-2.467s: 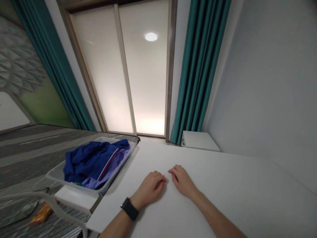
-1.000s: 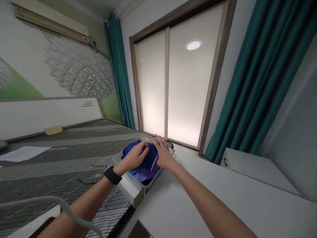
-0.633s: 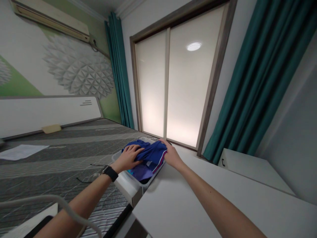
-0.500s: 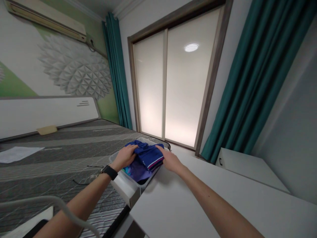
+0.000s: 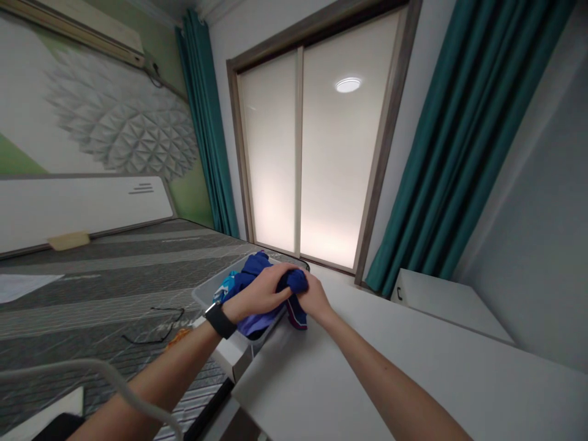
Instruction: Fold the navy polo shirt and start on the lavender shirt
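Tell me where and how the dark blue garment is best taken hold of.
Probably by the bunched part of the dark blue garment, from left and right at once, where the left hand and right hand are: it gathers thickly there, while its striped edge hangs loose below.

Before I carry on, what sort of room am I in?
Likely a bedroom: a white headboard edges a gray striped mattress, and teal curtains hang nearby.

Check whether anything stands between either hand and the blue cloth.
Nothing visible does: the left hand and right hand both grip the blue cloth directly, bunched between them beside the tub.
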Demonstrator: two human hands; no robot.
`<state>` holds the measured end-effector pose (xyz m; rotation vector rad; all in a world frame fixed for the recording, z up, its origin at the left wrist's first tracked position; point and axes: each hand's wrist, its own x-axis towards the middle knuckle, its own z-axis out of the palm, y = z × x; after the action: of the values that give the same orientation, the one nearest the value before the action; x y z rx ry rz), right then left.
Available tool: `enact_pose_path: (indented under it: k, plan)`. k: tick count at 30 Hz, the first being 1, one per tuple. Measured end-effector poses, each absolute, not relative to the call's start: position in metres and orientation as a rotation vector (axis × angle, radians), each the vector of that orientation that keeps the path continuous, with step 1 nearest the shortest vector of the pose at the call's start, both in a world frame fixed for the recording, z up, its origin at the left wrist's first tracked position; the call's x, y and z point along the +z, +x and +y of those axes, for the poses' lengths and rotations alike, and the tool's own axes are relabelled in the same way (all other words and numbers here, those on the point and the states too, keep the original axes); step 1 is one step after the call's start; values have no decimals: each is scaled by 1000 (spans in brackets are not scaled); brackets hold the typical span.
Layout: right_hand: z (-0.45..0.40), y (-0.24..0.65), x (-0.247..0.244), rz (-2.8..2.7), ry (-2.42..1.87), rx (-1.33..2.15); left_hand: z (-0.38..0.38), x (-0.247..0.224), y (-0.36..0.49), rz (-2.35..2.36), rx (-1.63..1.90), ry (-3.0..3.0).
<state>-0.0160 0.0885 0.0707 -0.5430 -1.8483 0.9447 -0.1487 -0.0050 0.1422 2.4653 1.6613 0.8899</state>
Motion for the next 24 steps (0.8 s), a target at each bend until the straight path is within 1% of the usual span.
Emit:
enact_pose_path:
  k: [3,6,8,9,11,14,16,20,24]
  plan:
    - [100,6,68,-1688,-557,1012,-9,125,-174,1942,659,2551]
    - [100,27,66,-1588,-527,1108,-6,103,-201,2243,457,2472]
    - [96,37,64,-1569,-558,1157,-1,94,-210,2283,445,2367]
    - [94,41,62,-1575,-596,1175,3,93,-210,2268,505,2306]
    - [92,45,57,-1602,-688,1190,9,98,-201,2142,757,2176]
    - [93,48,46,-1645,-748,1153,17,116,-171,1788,1208,1931]
    - [95,52,39,-1678,-761,1107,19,127,-145,1630,1348,1776]
    - [94,73,28,-1824,-826,1034,22,127,-98,1416,1331,1517]
    - [84,116,21,-2008,-942,958,30,98,-62,1233,1197,1271]
